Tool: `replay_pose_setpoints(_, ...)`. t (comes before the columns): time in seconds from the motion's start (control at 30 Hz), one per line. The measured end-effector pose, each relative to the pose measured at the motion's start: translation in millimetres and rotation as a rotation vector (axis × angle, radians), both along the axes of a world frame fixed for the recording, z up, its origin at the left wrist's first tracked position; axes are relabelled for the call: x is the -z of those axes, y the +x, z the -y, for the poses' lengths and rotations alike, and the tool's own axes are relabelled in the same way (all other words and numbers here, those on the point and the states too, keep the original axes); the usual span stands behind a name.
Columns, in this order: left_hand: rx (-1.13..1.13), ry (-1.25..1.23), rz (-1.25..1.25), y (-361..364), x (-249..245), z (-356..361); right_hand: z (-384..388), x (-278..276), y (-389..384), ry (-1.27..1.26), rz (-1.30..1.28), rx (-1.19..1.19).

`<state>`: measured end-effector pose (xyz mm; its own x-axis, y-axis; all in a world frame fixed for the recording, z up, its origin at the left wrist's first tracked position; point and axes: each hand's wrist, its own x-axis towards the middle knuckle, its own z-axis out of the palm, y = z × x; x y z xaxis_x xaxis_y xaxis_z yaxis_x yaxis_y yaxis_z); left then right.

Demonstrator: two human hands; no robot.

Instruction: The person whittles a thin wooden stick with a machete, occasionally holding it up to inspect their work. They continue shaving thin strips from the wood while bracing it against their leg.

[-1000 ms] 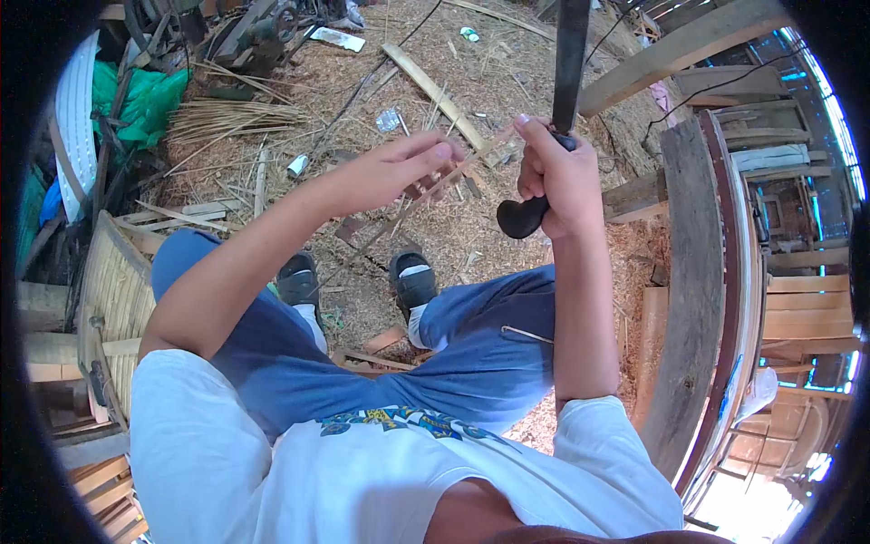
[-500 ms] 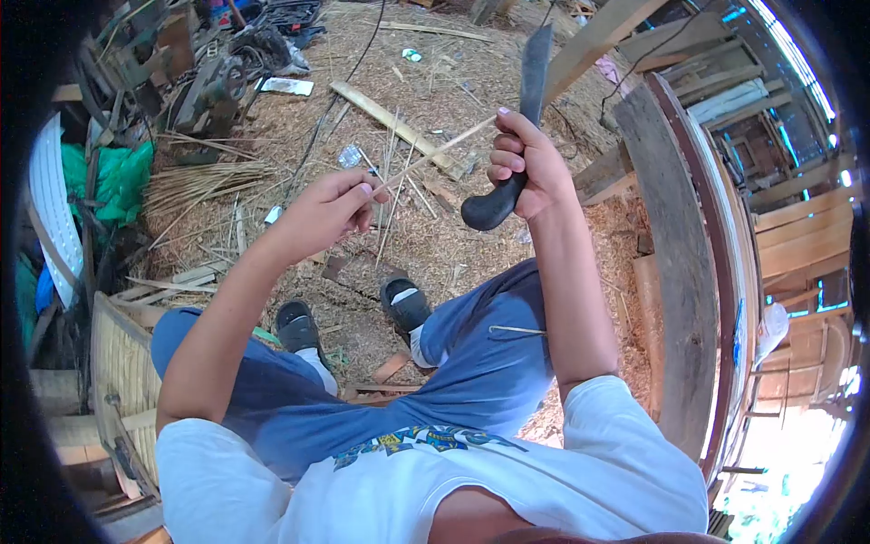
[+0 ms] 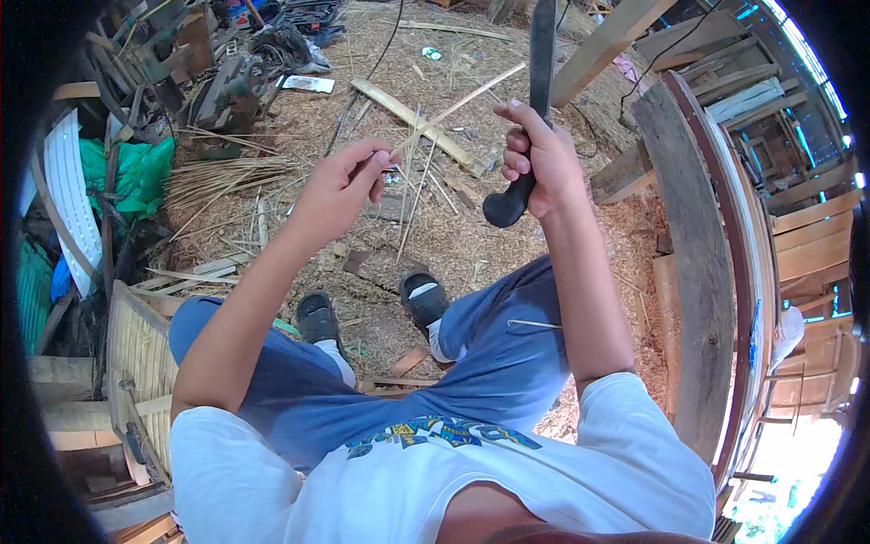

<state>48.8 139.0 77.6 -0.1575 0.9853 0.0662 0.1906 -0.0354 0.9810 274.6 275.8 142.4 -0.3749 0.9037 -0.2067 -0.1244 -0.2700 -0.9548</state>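
Note:
My left hand (image 3: 349,186) is closed, pinching the near end of a thin bamboo-like strip (image 3: 476,96) between thumb and fingers. The strip slants up and to the right, its far end free in the air beside the blade. My right hand (image 3: 549,168) is wrapped around the black handle (image 3: 507,208) of a machete, with the index finger stretched toward the left. Its dark blade (image 3: 542,63) points away from me, nearly upright in the view. A gap separates the strip from my right fingers. Several thin sticks (image 3: 417,186) lie on the ground below the hands.
Wood shavings (image 3: 381,245) cover the ground. A bundle of thin sticks (image 3: 227,177) lies at left, near green plastic (image 3: 127,172). A flat board (image 3: 421,127) lies ahead. A thick plank (image 3: 680,245) stands close on my right. A small hooked stick (image 3: 535,324) rests on my trousers.
The strip's far end has come away from my right fingers and now reaches farther up and right. The machete is still in my right hand. The whole view has shifted slightly.

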Motion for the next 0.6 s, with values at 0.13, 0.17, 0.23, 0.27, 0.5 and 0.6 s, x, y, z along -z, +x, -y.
replay_pose_setpoints(0.13,-0.006,0.049,-0.017,6.0,-4.0,1.7,10.9,-6.2,-2.3,0.038,0.014,-0.043)
replay_pose_setpoints(0.17,-0.005,0.055,-0.022,9.2,-4.5,2.5,12.3,-5.5,-3.0,0.044,0.009,-0.050)
replay_pose_setpoints(0.23,-0.019,0.056,-0.051,15.7,-4.2,3.9,16.9,-3.7,-4.7,0.056,-0.002,-0.055)
replay_pose_setpoints(0.27,-0.026,0.056,-0.066,18.4,-3.9,5.1,20.1,-2.4,-6.7,0.063,-0.010,-0.054)
replay_pose_setpoints(0.5,0.048,0.036,-0.112,22.8,-9.4,16.1,22.6,-4.6,-8.0,0.060,-0.029,-0.024)
replay_pose_setpoints(0.6,0.045,0.042,-0.147,24.8,-5.0,18.3,19.7,-4.1,-8.8,0.073,-0.023,-0.030)
